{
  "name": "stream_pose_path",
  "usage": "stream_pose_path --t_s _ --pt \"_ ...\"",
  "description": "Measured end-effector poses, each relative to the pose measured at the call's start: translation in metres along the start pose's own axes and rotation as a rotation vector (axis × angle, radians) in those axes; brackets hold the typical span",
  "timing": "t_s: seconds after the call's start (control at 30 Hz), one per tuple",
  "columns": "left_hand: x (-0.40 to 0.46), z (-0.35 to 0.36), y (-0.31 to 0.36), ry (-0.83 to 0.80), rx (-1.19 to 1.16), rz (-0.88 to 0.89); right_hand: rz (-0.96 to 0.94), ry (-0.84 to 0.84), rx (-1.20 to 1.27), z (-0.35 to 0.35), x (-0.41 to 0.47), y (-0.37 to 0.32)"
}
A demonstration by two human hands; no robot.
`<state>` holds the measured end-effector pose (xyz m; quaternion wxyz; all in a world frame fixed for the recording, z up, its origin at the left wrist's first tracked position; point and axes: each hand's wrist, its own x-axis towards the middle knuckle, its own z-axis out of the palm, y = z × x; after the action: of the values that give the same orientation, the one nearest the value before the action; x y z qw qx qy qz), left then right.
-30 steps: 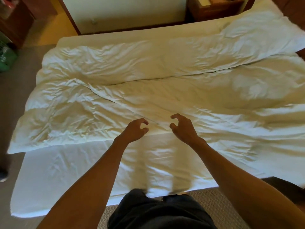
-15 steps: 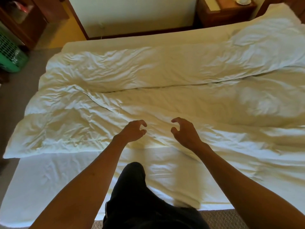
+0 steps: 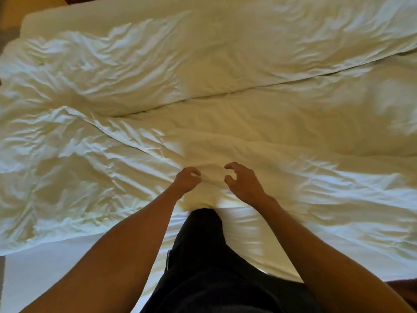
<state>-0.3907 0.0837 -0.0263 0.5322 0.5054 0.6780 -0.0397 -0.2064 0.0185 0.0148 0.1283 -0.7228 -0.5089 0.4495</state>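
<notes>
Reaching for the duvet [image 3: 112, 177]: soft, floppy, bulky. Left hand [image 3: 187, 181] and right hand [image 3: 245, 184] hover, fingers [image 3: 233, 165] half-curled, gripping nothing; I'd bunch the 6 o'clock edge.

white-sheeted bed [image 3: 56, 279], grey carpet [image 3: 10, 33] at its left edge

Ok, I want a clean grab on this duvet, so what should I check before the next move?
1. Left hand gripping the duvet: cannot tell; its curled fingers are at the cloth, but the grip is unclear.
2. Right hand ready: ok; thumb and fingers are apart and hold nothing.
3. Hands matched: ok; one is on each side of a raised ridge.
4. Knee off the duvet: cannot tell; it is right at the near edge.
5. Duvet flat: not ok; it is wrinkled all over.
</notes>
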Motion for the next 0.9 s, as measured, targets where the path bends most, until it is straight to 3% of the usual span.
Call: stream_pose_path --t_s 0.1,0.17,0.3,0.37,0.43,0.57,0.63,0.7,0.77,0.9 --pt "0.029 -0.007 -0.009 -0.059 -0.55 -0.324 0.134 -0.092 0.02 0.035 0.029 0.01" --pt "0.042 -0.007 -0.011 -0.12 -0.736 -0.395 0.175 -0.206 -0.03 0.056 0.036 0.018" --pt "0.048 -0.005 0.004 -0.143 -0.932 -0.33 0.183 -0.371 -0.117 0.08 0.032 0.025" --pt "0.048 -0.011 0.025 -0.099 -0.951 -0.221 0.196 -0.355 -0.087 0.077 0.03 0.024" --pt "0.054 -0.024 0.057 -0.093 -0.923 -0.031 0.165 -0.23 -0.102 0.065 0.038 0.021" --pt "0.085 -0.055 0.139 -0.021 -0.667 0.361 0.0 0.192 -0.35 0.008 0.084 0.0" --pt "0.113 -0.077 0.181 -0.029 -0.524 0.484 0.02 0.301 -0.436 -0.039 0.132 -0.01" --pt "0.145 -0.091 0.201 -0.092 -0.346 0.599 0.064 0.326 -0.538 -0.079 0.187 -0.011" --pt "0.181 -0.094 0.195 -0.046 -0.075 0.694 0.067 0.272 -0.641 -0.094 0.231 -0.004" --pt "0.264 -0.081 0.142 0.304 0.505 0.572 -0.001 0.147 -0.744 -0.065 0.291 0.03"
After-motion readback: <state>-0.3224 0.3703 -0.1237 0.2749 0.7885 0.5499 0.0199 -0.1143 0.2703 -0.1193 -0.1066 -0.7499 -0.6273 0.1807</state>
